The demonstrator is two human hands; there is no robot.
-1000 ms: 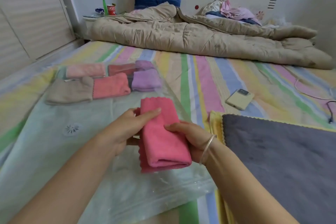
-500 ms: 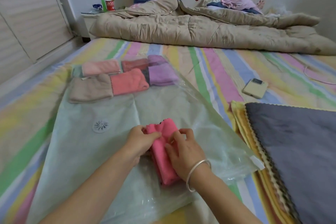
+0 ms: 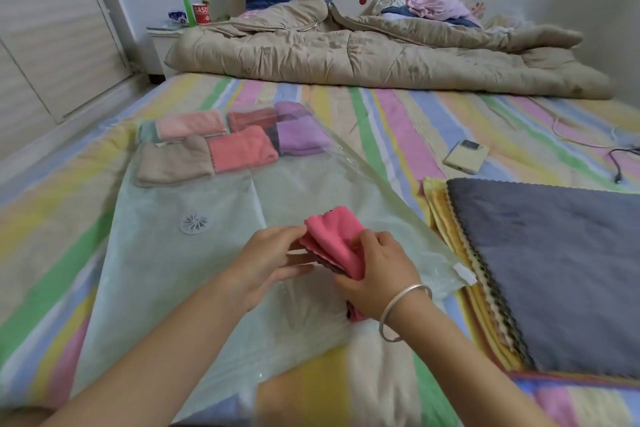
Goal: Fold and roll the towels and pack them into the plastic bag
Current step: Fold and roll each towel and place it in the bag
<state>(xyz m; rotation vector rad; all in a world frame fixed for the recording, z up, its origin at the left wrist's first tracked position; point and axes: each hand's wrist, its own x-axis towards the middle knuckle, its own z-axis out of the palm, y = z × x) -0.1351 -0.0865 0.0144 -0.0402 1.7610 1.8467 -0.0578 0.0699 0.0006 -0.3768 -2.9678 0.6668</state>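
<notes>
Pink towel [image 3: 334, 236], raised a second ago, now down on plastic bag [image 3: 173, 270] beneath both grips; right grip [image 3: 379, 274] closed round it, left grip [image 3: 270, 260] pinching its edge. Rolling judged begun; packing pending

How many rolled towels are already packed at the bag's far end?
6: in back, light pink, red, rear purple; in front, beige, coral, front purple. A greenish edge left of light pink and a dark sliver by coral may be more.
</notes>
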